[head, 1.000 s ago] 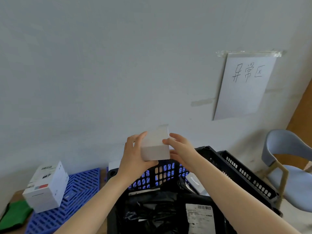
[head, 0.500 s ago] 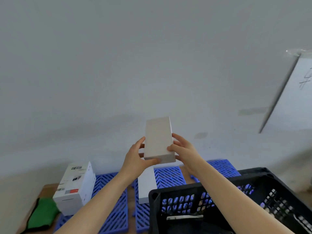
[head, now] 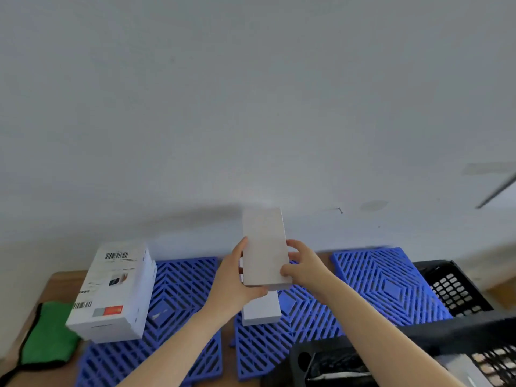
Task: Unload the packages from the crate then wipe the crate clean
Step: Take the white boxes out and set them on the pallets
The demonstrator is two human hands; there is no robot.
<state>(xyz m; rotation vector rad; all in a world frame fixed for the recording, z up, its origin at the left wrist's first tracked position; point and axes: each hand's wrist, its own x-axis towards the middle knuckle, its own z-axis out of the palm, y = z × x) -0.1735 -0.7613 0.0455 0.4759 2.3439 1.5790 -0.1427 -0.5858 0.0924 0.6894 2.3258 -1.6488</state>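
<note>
Our hands, left hand [head: 237,277] and right hand [head: 304,266], are gripping a flat white package [head: 265,247] by its long edges, holding it level above another white box [head: 261,310] just below, probably for stacking; the crate [head: 452,289] is sitting to the right.

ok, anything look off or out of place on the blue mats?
Nothing stands out. The labelled white box sits skewed on the left blue mat, undamaged. Both hands, left hand and right hand, hold a plain white box above another white box.
</note>
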